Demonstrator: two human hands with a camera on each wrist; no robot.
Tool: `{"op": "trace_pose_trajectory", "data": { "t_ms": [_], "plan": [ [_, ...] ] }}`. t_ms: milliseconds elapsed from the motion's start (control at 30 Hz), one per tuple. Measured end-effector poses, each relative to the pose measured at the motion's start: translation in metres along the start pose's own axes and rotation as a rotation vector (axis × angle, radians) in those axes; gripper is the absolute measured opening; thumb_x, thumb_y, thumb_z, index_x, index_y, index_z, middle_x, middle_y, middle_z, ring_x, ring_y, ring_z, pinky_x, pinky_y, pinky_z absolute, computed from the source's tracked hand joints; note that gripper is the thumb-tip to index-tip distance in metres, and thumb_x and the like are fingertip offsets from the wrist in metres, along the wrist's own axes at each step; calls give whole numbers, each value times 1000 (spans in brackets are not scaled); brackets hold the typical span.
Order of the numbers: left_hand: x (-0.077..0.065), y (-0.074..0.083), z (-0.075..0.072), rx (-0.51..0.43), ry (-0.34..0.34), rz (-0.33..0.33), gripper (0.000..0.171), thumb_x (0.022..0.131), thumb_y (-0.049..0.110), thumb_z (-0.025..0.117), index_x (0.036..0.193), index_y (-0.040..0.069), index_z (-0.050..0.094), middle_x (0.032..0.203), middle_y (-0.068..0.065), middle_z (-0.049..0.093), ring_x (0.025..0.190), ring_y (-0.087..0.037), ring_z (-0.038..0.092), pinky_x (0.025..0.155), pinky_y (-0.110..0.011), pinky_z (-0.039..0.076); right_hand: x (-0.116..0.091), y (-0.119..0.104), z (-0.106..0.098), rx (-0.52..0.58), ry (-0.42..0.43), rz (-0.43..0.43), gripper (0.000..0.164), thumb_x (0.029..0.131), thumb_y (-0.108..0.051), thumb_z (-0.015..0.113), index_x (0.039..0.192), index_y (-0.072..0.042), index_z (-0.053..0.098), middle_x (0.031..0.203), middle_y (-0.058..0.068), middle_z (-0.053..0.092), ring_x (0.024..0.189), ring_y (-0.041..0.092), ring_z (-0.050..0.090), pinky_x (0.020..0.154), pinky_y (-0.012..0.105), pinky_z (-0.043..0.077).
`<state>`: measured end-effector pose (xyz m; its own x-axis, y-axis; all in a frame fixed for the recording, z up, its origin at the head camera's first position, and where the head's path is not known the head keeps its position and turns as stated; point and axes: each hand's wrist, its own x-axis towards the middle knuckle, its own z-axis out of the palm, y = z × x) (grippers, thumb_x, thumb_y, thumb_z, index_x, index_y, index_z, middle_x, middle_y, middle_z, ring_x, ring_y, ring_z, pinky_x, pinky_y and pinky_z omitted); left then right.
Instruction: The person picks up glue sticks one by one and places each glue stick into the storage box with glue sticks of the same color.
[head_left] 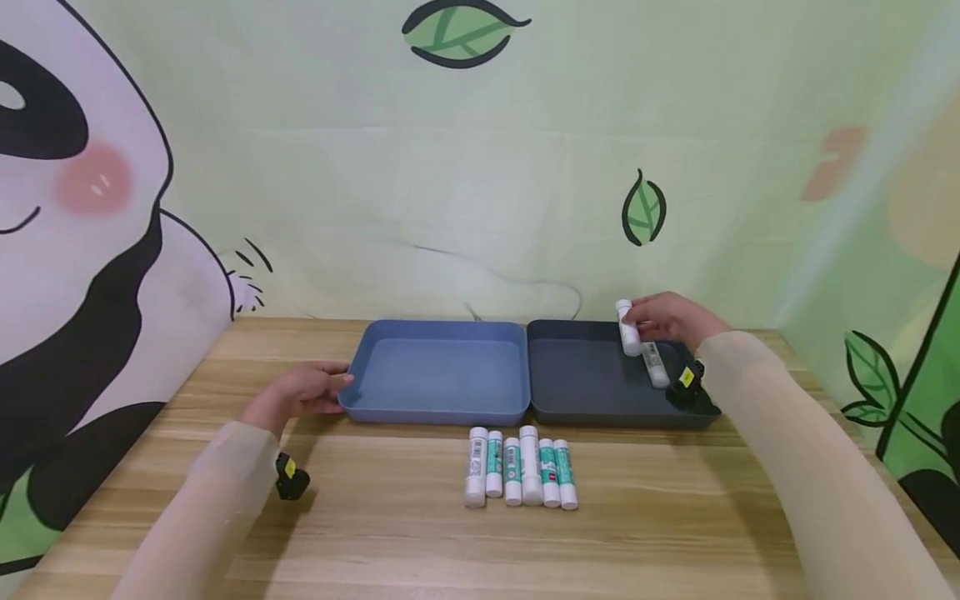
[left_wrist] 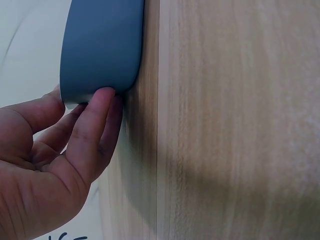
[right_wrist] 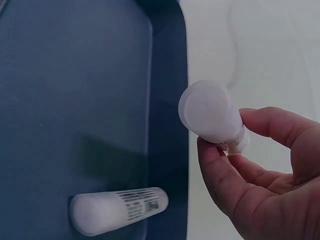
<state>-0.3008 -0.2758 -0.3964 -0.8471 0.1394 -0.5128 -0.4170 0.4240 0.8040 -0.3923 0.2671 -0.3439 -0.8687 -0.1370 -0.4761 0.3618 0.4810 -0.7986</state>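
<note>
My right hand [head_left: 667,318] pinches a white glue stick [head_left: 628,332] between thumb and fingers, tilted above the back part of the dark grey tray [head_left: 585,412]. Its round white end faces the camera in the right wrist view. Another white glue stick [right_wrist: 120,210] with a printed label lies inside that tray, below the hand. At the left end of the blue tray [head_left: 435,408], my left hand [head_left: 307,389] touches the outer wall and rim with loosely bent fingers. The left wrist view shows the fingertips [left_wrist: 103,94] against this wall.
In front of the trays, several glue sticks stand side by side in a row, white ones [head_left: 529,467] among smaller green-labelled ones [head_left: 494,462]. The two trays sit edge to edge on the wooden table [head_left: 390,542]. A printed wall covering [head_left: 337,167] rises right behind them.
</note>
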Motion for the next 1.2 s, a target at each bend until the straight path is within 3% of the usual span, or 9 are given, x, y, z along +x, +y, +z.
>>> {"op": "trace_pose_trajectory", "data": {
  "t_ms": [33, 133, 333, 400, 567, 700, 933, 1200],
  "plan": [
    [0, 0, 1, 1, 0, -2, 63, 109, 17, 49, 161, -2, 19, 144, -25, 46, 91, -10, 60, 84, -23, 62, -5, -1, 5, -14, 5, 15, 74, 103, -14, 58, 161, 4, 17, 160, 28, 31, 120, 24, 52, 89, 23, 57],
    [0, 0, 1, 2, -4, 4, 63, 109, 17, 48, 161, -3, 18, 144, -25, 46, 90, -9, 60, 83, -23, 62, -10, -1, 11, -33, 8, 36, 70, 105, -11, 50, 161, 5, 13, 162, 29, 27, 127, 27, 47, 91, 24, 56],
    [-1, 1, 0, -3, 7, 9, 64, 109, 17, 49, 161, -3, 18, 135, -21, 50, 88, -9, 60, 82, -23, 62, -10, 6, 18, -72, 34, 41, 70, 103, -11, 52, 160, 8, 17, 155, 28, 34, 118, 25, 51, 100, 30, 54],
    [-1, 1, 0, -8, 11, 4, 64, 109, 17, 49, 161, -3, 19, 133, -19, 50, 89, -10, 59, 82, -22, 62, -10, 8, 21, -83, 37, 44, 69, 102, -10, 53, 159, 9, 20, 147, 26, 40, 109, 21, 53, 98, 30, 54],
    [-1, 1, 0, -16, 8, -9, 64, 109, 18, 49, 161, -2, 18, 132, -19, 50, 91, -11, 59, 82, -23, 62, -7, 14, 25, -92, 42, 37, 66, 98, -6, 55, 154, 12, 26, 122, 16, 51, 83, 9, 56, 76, 20, 55],
    [-1, 1, 1, -8, 13, -21, 64, 109, 18, 50, 161, -1, 19, 136, -20, 48, 94, -13, 59, 85, -24, 62, -2, 19, 27, -120, 73, 33, 65, 96, -5, 56, 152, 15, 28, 116, 15, 52, 74, 7, 54, 70, 20, 54],
    [1, 2, 0, -7, 20, -22, 64, 109, 19, 50, 162, 0, 20, 134, -19, 48, 97, -14, 58, 84, -24, 62, 1, 20, 32, -197, 95, 47, 66, 98, -6, 56, 152, 16, 28, 145, 29, 45, 88, 16, 57, 81, 27, 57],
    [1, 2, 0, -7, 21, -32, 63, 109, 19, 50, 161, -1, 20, 131, -18, 50, 97, -15, 58, 85, -24, 62, 13, 26, 36, -229, 99, 65, 65, 96, -5, 57, 152, 16, 31, 148, 32, 45, 103, 23, 60, 82, 28, 60]
  ]
}}
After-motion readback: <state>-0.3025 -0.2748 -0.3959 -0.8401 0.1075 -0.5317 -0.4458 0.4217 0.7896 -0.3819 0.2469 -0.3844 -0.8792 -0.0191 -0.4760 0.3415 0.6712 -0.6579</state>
